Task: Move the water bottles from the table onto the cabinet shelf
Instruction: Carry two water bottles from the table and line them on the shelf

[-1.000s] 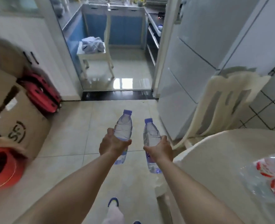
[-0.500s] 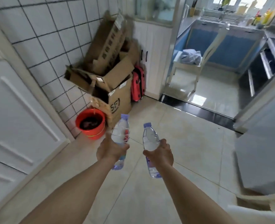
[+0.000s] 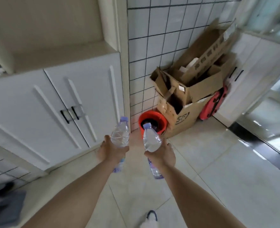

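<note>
My left hand [image 3: 110,152] grips a clear water bottle [image 3: 120,134] with a pale purple cap, held upright out in front of me. A second, similar bottle [image 3: 151,140] is held the same way in my right hand [image 3: 163,155]. Both bottles hang over the tiled floor, side by side and a little apart. The white cabinet [image 3: 37,102] stands to the upper left, its double doors shut. Above the doors is its open cream shelf [image 3: 58,56], well above and left of the bottles. The table is out of view.
A red bucket [image 3: 152,118] sits on the floor by the tiled wall, just beyond the bottles. Stacked cardboard boxes [image 3: 188,96] and a red case [image 3: 213,104] fill the corner at right. A doorway threshold [image 3: 258,145] runs along the far right.
The view has swung left: the kitchen doorway slid to the right edge and the white cabinet with its shelf came into view. Both hands still hold their bottles the same way.
</note>
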